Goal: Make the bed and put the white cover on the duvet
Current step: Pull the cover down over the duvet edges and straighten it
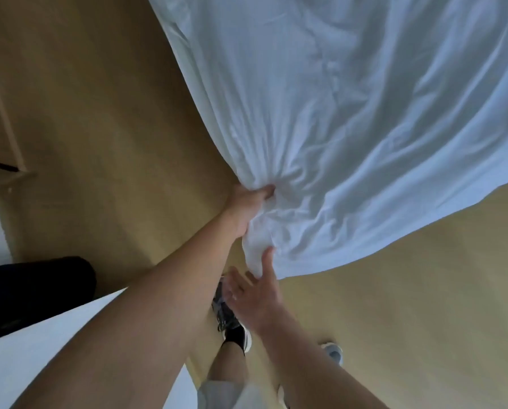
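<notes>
Left hand (251,208) has a clenched grip on a bunched-up corner of the white cover (350,113). Right hand (255,296) is released, fingers spread, thumb touching the hem. The thin, wrinkly cloth billows far right above the smooth tan floor (114,128).

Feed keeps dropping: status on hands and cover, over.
Left hand grips bunched white cover. Right hand open, fingers at its lower edge. Cover lifted over wooden floor; black bag off aside, not blocking.
</notes>
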Tool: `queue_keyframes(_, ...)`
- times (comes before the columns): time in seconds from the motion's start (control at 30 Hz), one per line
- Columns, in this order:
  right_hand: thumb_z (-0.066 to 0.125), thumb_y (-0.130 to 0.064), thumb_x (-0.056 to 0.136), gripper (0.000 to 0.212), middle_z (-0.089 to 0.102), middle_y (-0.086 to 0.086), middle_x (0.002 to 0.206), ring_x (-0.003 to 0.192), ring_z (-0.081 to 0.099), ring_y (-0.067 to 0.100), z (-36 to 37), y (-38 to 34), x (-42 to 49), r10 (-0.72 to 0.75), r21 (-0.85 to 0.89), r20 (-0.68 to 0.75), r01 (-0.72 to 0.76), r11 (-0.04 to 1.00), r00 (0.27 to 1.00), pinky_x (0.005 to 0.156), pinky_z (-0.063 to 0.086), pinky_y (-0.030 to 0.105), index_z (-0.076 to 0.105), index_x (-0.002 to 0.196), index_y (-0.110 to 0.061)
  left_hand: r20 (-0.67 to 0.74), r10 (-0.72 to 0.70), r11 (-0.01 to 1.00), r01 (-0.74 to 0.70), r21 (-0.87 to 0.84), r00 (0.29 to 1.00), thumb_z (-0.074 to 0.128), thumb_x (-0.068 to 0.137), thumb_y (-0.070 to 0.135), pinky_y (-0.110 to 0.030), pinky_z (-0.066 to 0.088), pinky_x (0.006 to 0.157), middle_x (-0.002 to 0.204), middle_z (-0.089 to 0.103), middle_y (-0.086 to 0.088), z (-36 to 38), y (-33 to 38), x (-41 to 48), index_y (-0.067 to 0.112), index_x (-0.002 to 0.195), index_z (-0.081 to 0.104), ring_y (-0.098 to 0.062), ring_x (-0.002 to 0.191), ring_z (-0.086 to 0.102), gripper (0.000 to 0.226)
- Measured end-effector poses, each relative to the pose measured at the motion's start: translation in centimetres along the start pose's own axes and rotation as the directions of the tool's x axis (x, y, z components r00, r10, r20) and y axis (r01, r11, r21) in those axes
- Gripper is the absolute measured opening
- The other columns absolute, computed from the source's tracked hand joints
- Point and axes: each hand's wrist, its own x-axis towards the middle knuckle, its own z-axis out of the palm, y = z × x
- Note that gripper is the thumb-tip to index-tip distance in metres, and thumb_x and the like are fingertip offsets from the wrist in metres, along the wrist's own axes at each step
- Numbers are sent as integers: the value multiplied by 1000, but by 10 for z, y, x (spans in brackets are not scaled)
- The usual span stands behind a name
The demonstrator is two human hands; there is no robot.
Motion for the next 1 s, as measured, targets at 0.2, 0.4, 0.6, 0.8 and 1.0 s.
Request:
queue_keyframes(0.2, 81, -79, 51, 118, 58, 12, 143, 136, 51, 34, 115, -28, 21, -232, 229, 222, 181, 956, 947, 117, 35, 54, 53, 145, -12, 240, -87, 996, 81, 36, 967, 93, 68, 36, -43, 57, 96, 104, 78, -4, -56, 56, 37, 14, 110, 76, -23, 99, 74, 51)
queue_keyframes(0.4, 48, -21, 99, 39, 71, 16, 121, 112, 69, 30, 190, -67, 43, -366, 308, -157, 398, 864, 917, 102, 53, 42, 65, 129, -4, 22, 21, 997, -20, -72, 1000, 80, 76, 1, -31, 62, 65, 91, 75, -8, -51, 96, 105, 8, 97, 72, -25, 80, 74, 24)
queue_keyframes(0.6, 74, -78, 60, 105, 68, 19, 126, 127, 59, 34, 271, -101, 55, -334, 344, 145, 269, 900, 931, 113, 42, 45, 56, 136, -9, 163, 2, 983, 28, -180, 987, 98, 60, 37, -47, 59, 91, 113, 76, -6, -89, 174, 159, 14, 126, 63, -25, 101, 74, 78)
queue_keyframes(0.8, 56, -38, 99, 45, 74, 16, 112, 107, 71, 30, 377, -144, 101, -360, 451, -67, 350, 821, 931, 102, 52, 44, 64, 130, -7, -106, 80, 989, -66, 133, 991, 70, 79, -2, -33, 51, 62, 69, 68, -4, -95, 248, 211, 10, 70, 66, -19, 65, 67, 16)
queue_keyframes(1.0, 58, -33, 101, 38, 75, 12, 106, 100, 67, 27, 371, -132, 116, -252, 402, -222, 324, 857, 942, 95, 50, 42, 61, 130, -9, 195, -109, 985, 132, -109, 975, 85, 79, 35, -43, 52, 100, 127, 70, -8, -151, 315, 241, 11, 133, 63, -27, 119, 67, 63)
